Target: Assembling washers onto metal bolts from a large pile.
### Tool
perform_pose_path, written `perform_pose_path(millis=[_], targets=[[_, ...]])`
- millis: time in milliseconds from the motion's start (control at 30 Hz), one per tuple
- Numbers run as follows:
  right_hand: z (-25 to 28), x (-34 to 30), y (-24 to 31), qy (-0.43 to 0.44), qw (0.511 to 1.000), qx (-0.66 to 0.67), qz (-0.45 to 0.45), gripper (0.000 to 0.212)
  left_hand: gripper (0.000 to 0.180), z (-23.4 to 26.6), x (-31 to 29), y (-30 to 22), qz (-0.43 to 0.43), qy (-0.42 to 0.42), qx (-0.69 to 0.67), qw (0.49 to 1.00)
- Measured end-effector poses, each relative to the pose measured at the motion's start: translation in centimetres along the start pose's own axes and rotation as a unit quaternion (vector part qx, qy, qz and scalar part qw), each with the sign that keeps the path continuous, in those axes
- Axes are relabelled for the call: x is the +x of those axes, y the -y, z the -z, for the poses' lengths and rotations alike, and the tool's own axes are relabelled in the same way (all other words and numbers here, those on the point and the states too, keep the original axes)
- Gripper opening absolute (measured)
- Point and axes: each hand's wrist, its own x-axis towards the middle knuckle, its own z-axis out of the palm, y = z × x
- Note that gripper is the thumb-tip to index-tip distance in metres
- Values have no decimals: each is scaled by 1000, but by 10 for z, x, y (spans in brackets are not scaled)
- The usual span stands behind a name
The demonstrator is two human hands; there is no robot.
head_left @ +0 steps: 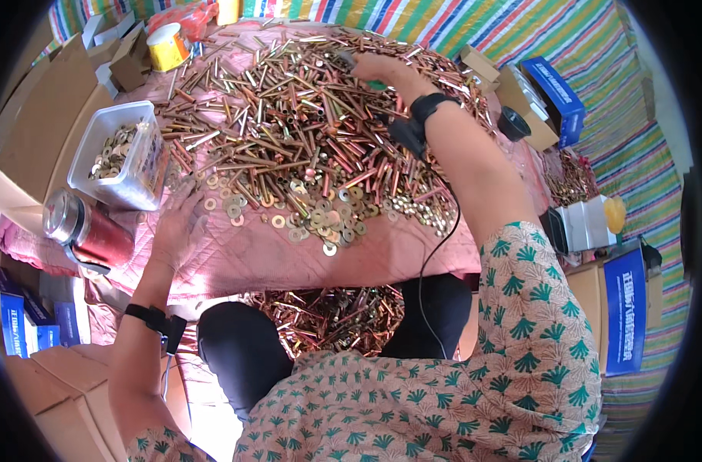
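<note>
My right hand [372, 69] reaches to the far part of a big heap of metal sleeve tubes [304, 123], coppery and gold in colour. Its fingers are drawn together against the heap; what they hold, if anything, is too small to make out. On the pink quilted cloth [251, 258] my left hand [179, 222] lies open, fingers spread, slightly blurred. It rests beside a clear plastic tub [123, 185] of flat washers. Loose washers [329, 219] spread along the heap's near edge, with small shiny nuts [424, 209] to their right.
A red flask [97, 239] stands left of my left hand. Cardboard boxes [46, 138] line the left side, with a yellow tin [167, 48] behind. Blue-and-brown boxes [555, 100] and a black cup [514, 122] are at right. More metal parts [335, 316] lie below, between my knees.
</note>
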Motion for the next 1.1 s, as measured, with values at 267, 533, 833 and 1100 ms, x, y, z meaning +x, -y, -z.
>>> perform_pose_path(millis=[267,533,833,1100], targets=[[82,-65,101,-87,758,547,-343,44,45,-2,-6,5,18,-13,7,1000],[92,-97,149,-189,709,560,-384,57,46,-6,-5,9,13,-7,-5,1000],[148,-164,213,-186,690,579,-392,63,47,-5,-5,5,30,6,6,1000],[158,-206,153,-203,698,578,-371,58,47,-2,-4,5,23,-3,26,999]])
